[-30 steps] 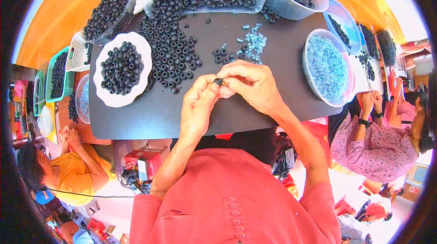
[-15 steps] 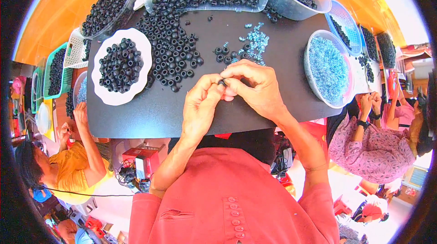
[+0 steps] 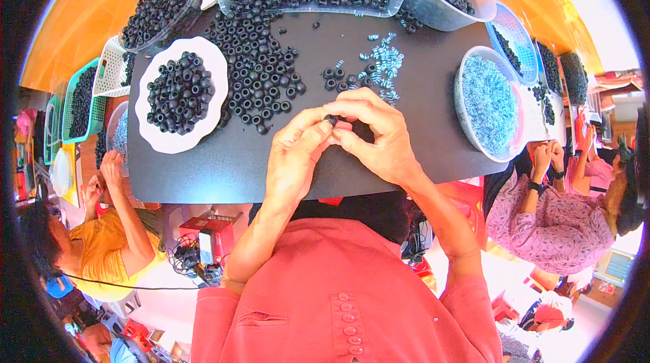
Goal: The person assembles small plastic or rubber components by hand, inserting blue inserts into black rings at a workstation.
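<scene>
Over the dark table, my left hand (image 3: 294, 156) is pinched around a small round black plastic piece (image 3: 331, 120), most of it covered by the fingertips. My right hand (image 3: 380, 141) meets it there with thumb and fingers closed; whether it grips the same piece or a tiny part is hidden. Just beyond the hands lie several loose black pieces (image 3: 336, 78) and a scatter of small light-blue coil springs (image 3: 387, 61). A large spread of hollow black pieces (image 3: 261, 85) reaches from the clear bin toward my left hand.
A white scalloped plate (image 3: 143, 109) of black pieces stands at left, a tub of blue springs (image 3: 486, 102) at right. Along the far side are a clear bin (image 3: 305, 11) and two round tubs. Co-workers sit on both sides, one in a yellow shirt (image 3: 108, 248).
My right hand's fingers have shifted slightly and curl closer over the left fingertips. The black piece stays between the fingers. The whole view has moved a little.
</scene>
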`<state>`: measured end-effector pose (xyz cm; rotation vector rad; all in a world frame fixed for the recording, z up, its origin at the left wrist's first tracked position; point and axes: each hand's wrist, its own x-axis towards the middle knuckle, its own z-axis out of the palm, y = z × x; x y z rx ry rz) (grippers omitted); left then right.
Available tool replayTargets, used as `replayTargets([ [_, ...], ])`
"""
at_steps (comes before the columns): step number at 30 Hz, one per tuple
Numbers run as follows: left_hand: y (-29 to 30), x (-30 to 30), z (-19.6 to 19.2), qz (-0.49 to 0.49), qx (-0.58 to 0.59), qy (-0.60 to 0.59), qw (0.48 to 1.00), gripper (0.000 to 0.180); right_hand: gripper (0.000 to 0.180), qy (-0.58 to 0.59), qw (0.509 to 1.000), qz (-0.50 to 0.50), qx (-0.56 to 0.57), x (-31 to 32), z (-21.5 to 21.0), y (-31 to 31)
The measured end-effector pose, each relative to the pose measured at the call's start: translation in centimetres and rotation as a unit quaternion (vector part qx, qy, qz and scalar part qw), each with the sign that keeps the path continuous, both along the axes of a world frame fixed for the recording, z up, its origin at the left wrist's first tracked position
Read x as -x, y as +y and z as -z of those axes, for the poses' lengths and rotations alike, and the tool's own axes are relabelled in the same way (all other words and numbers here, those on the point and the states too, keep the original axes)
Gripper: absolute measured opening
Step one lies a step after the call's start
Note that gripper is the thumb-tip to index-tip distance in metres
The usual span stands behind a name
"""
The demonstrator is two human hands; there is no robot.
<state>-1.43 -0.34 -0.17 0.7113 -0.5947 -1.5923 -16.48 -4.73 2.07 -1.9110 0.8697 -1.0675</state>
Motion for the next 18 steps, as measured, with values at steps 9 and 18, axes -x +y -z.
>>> replayTargets([
  [9, -0.5, -0.6, 0.3, 0.059, 0.004, 0.039, 0.997, 0.024, 0.035, -0.004, 0.999, 0.021, 0.038, -0.4, 0.7, 0.2],
  [18, -0.3, -0.2, 0.7, 0.016, -0.033, 0.026, 0.999, 0.021, 0.038, 0.013, 0.992, 0.100, 0.073, -1.8, 1.0, 1.3],
])
